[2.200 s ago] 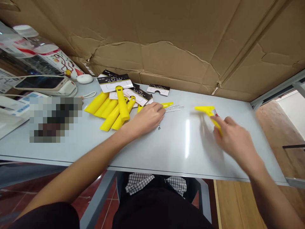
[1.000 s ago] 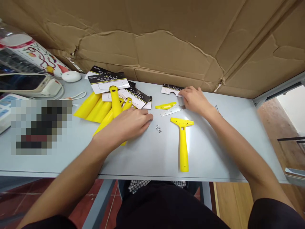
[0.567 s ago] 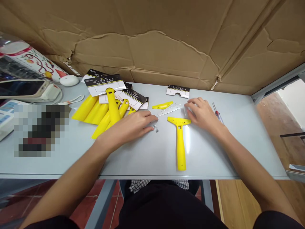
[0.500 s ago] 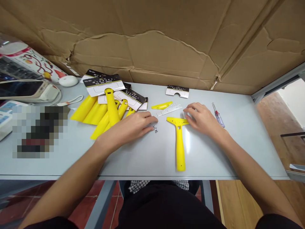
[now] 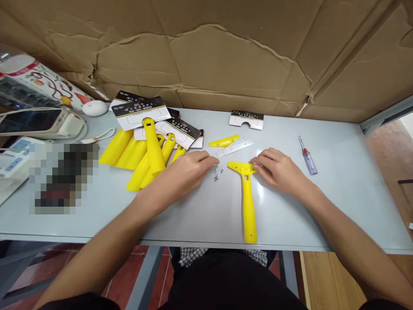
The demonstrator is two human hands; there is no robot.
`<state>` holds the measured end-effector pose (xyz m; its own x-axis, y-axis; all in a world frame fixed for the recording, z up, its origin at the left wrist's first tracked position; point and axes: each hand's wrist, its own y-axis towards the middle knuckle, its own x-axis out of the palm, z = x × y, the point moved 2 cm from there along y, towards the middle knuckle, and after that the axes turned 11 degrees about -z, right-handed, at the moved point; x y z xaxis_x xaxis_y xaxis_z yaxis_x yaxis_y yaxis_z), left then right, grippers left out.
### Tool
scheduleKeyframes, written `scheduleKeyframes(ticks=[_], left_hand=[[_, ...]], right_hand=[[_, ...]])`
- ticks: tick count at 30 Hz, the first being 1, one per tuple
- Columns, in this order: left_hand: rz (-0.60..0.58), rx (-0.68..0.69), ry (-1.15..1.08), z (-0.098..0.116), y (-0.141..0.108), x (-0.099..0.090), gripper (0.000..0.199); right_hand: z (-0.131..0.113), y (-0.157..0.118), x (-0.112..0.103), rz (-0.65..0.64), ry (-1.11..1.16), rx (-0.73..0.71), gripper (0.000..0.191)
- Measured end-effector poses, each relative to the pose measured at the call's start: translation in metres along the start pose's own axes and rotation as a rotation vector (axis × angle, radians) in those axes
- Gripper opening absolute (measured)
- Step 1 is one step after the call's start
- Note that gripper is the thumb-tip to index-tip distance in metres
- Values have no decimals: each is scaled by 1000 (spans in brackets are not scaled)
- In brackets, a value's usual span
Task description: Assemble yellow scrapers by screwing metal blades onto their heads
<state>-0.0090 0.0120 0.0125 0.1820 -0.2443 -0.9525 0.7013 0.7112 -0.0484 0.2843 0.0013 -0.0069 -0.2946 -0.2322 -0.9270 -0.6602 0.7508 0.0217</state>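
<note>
A yellow T-shaped scraper handle lies upright in the middle of the desk, its wide head away from me. My right hand pinches the right end of that head. My left hand has its fingertips drawn together beside several small screws; whether anything is between them is hidden. Just beyond the fingertips lie thin metal blades, partly overlapping. A slim yellow clamp piece rests behind them.
Left of my hands, yellow scraper handles lie piled with printed cards. Another card sits at the back. A screwdriver lies to the right. Cardboard walls the rear; a phone and white mouse are far left.
My right fingers have closed on the scraper handle's head. My left fingertips have shifted from the screws toward the blades, and the screws lie more spread out. The view has shifted slightly.
</note>
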Motion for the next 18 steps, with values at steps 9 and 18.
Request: scheduleKeyframes(ticks=[9, 18], left_hand=[[36, 37, 129, 12, -5, -6, 42], [141, -87, 88, -12, 7, -10, 36]], right_hand=[[10, -1, -1, 67, 85, 53, 28], [16, -6, -2, 77, 135, 2, 26]])
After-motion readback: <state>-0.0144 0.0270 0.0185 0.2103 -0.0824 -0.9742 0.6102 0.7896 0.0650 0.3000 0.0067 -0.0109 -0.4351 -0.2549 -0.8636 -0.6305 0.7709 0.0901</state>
